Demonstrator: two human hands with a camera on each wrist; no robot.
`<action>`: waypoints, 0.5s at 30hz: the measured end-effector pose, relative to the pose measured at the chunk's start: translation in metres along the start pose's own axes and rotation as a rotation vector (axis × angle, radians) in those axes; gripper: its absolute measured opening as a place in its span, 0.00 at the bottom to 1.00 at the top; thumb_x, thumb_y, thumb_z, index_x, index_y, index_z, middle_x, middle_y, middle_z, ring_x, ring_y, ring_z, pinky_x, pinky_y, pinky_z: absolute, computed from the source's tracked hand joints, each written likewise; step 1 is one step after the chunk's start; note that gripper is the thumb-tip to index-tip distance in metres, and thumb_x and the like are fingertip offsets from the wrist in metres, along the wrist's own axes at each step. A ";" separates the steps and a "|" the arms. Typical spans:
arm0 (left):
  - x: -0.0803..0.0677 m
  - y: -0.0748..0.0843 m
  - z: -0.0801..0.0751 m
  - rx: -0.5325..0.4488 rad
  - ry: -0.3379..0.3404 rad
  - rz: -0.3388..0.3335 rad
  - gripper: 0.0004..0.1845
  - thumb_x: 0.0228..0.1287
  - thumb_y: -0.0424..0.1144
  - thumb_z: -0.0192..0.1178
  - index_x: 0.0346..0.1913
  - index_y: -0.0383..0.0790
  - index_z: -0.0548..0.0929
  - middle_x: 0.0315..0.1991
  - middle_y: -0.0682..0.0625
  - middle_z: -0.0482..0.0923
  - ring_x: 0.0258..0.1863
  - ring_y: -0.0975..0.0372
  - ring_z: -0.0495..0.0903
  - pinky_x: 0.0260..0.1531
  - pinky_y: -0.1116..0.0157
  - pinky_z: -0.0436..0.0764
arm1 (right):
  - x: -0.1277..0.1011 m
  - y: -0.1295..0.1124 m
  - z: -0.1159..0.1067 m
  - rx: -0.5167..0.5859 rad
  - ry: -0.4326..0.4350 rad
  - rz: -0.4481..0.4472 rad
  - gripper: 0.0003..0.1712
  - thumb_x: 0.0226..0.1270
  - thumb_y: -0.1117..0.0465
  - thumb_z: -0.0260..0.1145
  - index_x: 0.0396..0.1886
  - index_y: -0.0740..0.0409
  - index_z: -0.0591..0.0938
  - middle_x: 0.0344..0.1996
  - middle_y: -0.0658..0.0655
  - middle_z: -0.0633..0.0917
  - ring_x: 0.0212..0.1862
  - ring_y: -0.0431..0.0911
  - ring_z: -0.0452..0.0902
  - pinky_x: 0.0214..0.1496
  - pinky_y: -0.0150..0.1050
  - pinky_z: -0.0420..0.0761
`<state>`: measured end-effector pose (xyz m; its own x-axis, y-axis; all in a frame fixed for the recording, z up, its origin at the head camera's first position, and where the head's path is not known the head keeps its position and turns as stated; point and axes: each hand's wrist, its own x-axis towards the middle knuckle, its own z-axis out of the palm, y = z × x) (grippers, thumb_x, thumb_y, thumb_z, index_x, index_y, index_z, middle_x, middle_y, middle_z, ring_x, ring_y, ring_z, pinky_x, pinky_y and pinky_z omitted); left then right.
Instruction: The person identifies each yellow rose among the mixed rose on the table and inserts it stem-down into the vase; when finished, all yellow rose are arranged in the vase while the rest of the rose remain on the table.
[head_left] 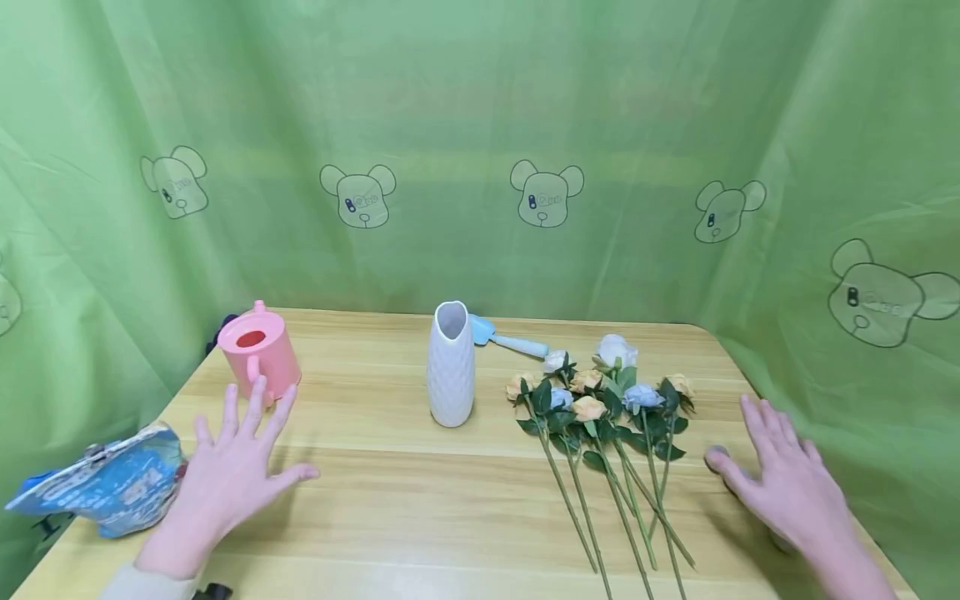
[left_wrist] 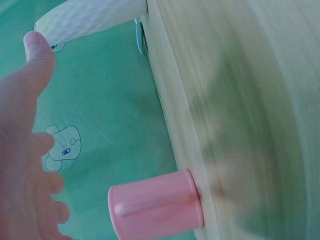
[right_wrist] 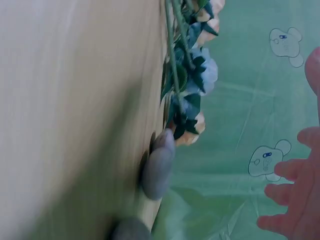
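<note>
Above the table, both hands spread: left hand near pink can, right hand beside flowers.

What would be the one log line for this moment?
left hand: open, near pink can | right hand: open, beside flowers | vase: upright, empty

A light wooden table is being enclosed on three sides by a green curtain printed with bear figures, and is being evenly lit.
</note>
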<state>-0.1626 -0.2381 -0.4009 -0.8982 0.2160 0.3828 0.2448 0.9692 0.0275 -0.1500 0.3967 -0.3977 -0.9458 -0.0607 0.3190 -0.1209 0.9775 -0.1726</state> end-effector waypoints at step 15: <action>0.036 0.034 0.019 -0.633 0.007 -0.314 0.52 0.52 0.65 0.60 0.72 0.40 0.51 0.69 0.35 0.54 0.63 0.38 0.57 0.57 0.38 0.60 | 0.013 -0.027 0.009 0.651 -0.069 0.268 0.37 0.70 0.46 0.52 0.64 0.73 0.61 0.51 0.76 0.74 0.37 0.39 0.81 0.35 0.33 0.82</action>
<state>-0.1938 -0.1952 -0.4039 -0.9594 -0.0652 0.2744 0.1415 0.7303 0.6683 -0.1615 0.3677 -0.3969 -0.9826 0.1312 0.1312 -0.0166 0.6423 -0.7663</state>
